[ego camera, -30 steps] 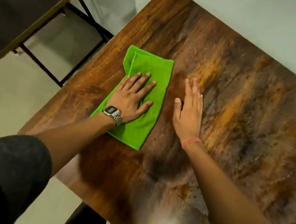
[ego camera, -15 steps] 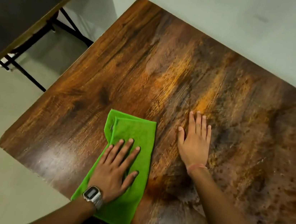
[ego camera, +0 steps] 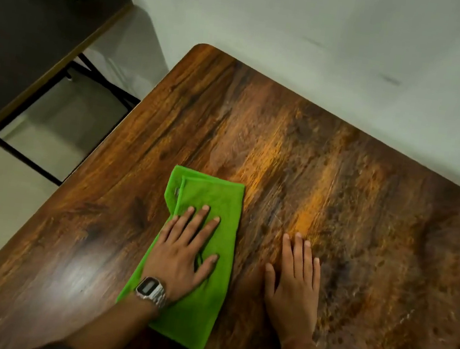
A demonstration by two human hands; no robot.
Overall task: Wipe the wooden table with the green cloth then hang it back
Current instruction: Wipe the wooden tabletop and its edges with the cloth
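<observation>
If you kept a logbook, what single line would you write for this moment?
phase: wiping | left hand: flat on green cloth | right hand: flat on wooden table | hanging: not yet done

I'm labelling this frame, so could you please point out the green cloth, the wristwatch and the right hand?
green cloth (ego camera: 214, 198): head view, bare upper part beyond the fingers.
wristwatch (ego camera: 148, 287): head view, its display face.
right hand (ego camera: 293, 294): head view, back of the hand.

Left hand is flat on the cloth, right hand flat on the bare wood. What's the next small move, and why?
Probably slide the left hand and cloth rightward, lifting the right hand out of the way. The table shows droplets and speckles at its right side, and the cloth lies left of them.
</observation>
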